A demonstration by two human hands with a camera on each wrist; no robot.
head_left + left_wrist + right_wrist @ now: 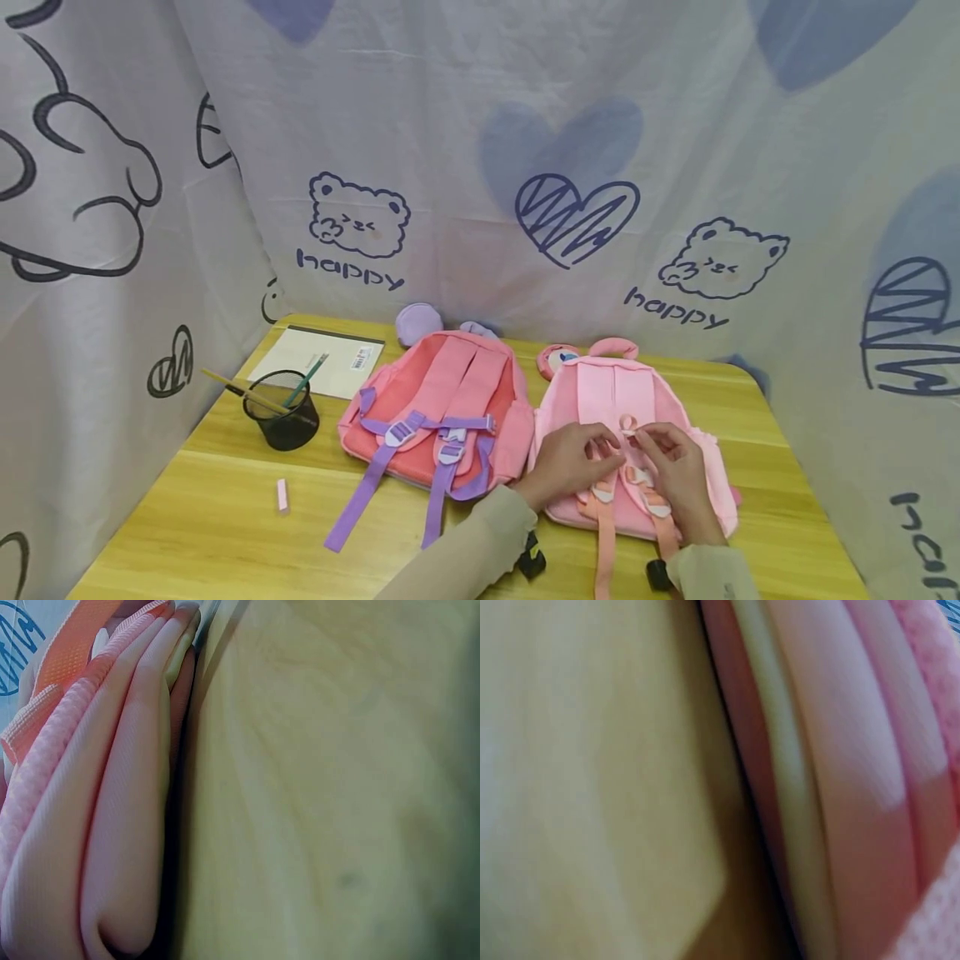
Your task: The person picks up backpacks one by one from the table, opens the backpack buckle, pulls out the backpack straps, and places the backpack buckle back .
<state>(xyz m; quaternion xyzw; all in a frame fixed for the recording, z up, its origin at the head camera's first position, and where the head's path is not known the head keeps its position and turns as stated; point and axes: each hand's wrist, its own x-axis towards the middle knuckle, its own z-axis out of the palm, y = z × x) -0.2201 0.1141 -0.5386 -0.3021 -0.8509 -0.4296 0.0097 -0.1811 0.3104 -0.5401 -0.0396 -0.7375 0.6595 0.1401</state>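
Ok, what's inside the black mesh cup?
The black mesh cup holds a green pencil and a wooden stick, both leaning out. Their lower ends are hidden by the mesh.

the word "happy" stands twice on the curtain (480, 125), each time under a drawn bear: once left of the middle (350, 272) and once to the right (677, 310). at the right edge, low on the curtain, part of another word shows, too cut off to read. the notebook (318, 360) bears a small barcode label (362, 358), its print too small to read.

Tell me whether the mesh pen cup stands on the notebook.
No: the mesh pen cup stands on the bare table, just in front of the notebook.
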